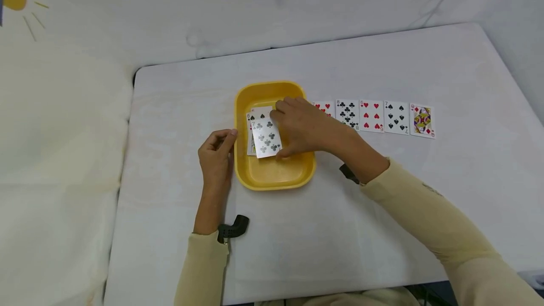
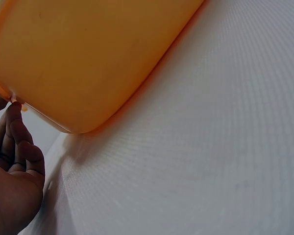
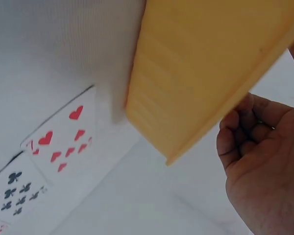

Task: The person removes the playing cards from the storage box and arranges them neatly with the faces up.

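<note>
While the yellow tray (image 1: 272,181) sits on the white table (image 1: 297,240), a small stack of cards lies inside it, seven of clubs (image 1: 266,138) on top, a six of spades (image 1: 254,117) peeking out under it. Right hand (image 1: 303,127) reaches over the tray's right rim, grip pinching the seven's right edge. Left hand (image 1: 216,157) rests at the tray's left wall, fingers curled, thumb tip touching the rim, holding nothing. Five more cards (image 1: 374,117) lie face up in a row right of the tray.
</note>
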